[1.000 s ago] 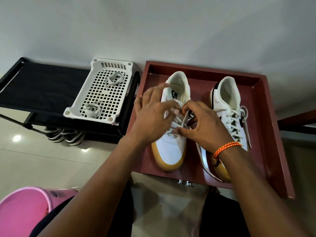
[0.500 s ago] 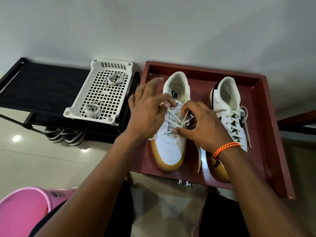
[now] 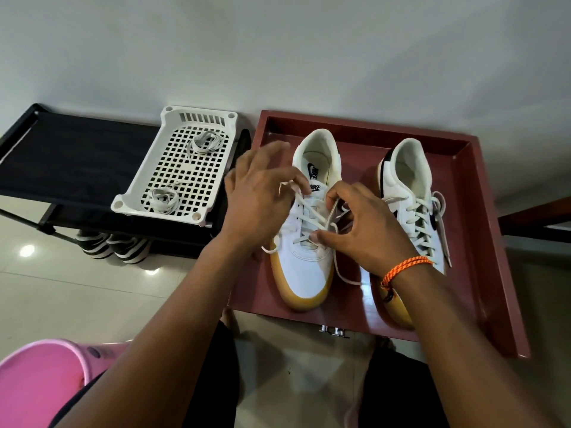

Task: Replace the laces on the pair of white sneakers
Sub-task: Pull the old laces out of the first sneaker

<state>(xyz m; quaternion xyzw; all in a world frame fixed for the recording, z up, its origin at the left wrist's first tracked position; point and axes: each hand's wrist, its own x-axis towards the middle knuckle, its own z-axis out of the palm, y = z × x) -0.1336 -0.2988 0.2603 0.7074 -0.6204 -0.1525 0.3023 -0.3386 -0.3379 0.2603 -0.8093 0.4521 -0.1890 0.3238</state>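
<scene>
**Desk:** What sits nearest the lens?

**Photographer:** Two forearms rising from the bottom edge toward centre frame, with a pink tub (image 3: 40,384) in the lower left corner. The right wrist wears an orange bracelet (image 3: 404,267).

**Desk:** And the hands?

**Photographer:** Both are over the left sneaker (image 3: 304,267), mid-frame in the red tray (image 3: 491,273). The left hand (image 3: 259,205) pinches a strand of the lace (image 3: 312,211) near the upper eyelets, other fingers spread. The right hand (image 3: 361,230) is curled narrow around another strand at the shoe's right side, thumb pressing low on the lacing.

**Desk:** Which way does the shoe lie?

**Photographer:** Its long axis runs down the frame, gum toe toward the wearer, heel opening toward the wall. The lacing lies directly between the hands, each about equally near. A loose lace end trails to the tray floor at lower right of the shoe.

**Desk:** So the next pull?

**Photographer:** Probably outward, across the shoe's axis. That is my reading only.

**Desk:** Farther back?

**Photographer:** The right sneaker (image 3: 411,211) stands beside it, laced, parallel, untouched. At upper left, a white basket (image 3: 145,186) on a black rack (image 3: 61,156) holds two lace bundles (image 3: 162,200). Striped shoes (image 3: 111,248) sit beneath.
</scene>
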